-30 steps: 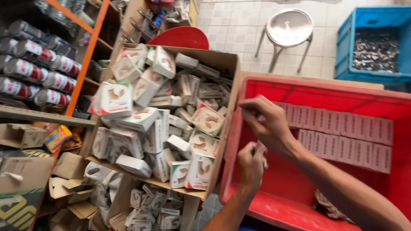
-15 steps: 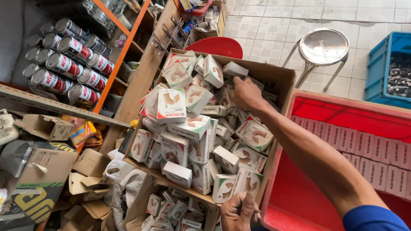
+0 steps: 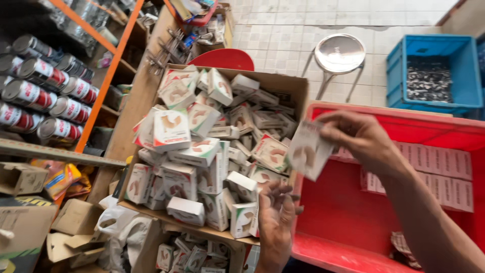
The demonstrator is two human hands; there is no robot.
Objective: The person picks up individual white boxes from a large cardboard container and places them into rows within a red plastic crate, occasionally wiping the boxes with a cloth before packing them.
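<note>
1. Small box (image 3: pixel 307 150), white with a red edge, is pinched in the fingers (image 3: pixel 331 132) of the right hand (image 3: pixel 361 141), held in the air above the gap between the cardboard carton and the red crate.
2. Right arm reaches in from the lower right, wrist bent, the hand turned to the left with the box tilted.
3. Left hand (image 3: pixel 275 222) is raised from the near edge, palm up, fingers released and loosely curled, holding nothing, just below the box and beside the carton's near right corner.
4. Cardboard carton (image 3: pixel 288 83) at the centre is heaped with many similar small white and red boxes lying at all angles.
5. Red crate (image 3: pixel 353 222) on the right holds a neat row of flat white boxes along its far side.
6. Blue crate (image 3: pixel 434 55) at the far right holds small dark and pale pieces.
7. Metal stool (image 3: pixel 339 53) stands on the tiled floor beyond the carton.
8. Shelf (image 3: pixel 101 76) on the left carries tins (image 3: pixel 45 96) lying on their sides.
</note>
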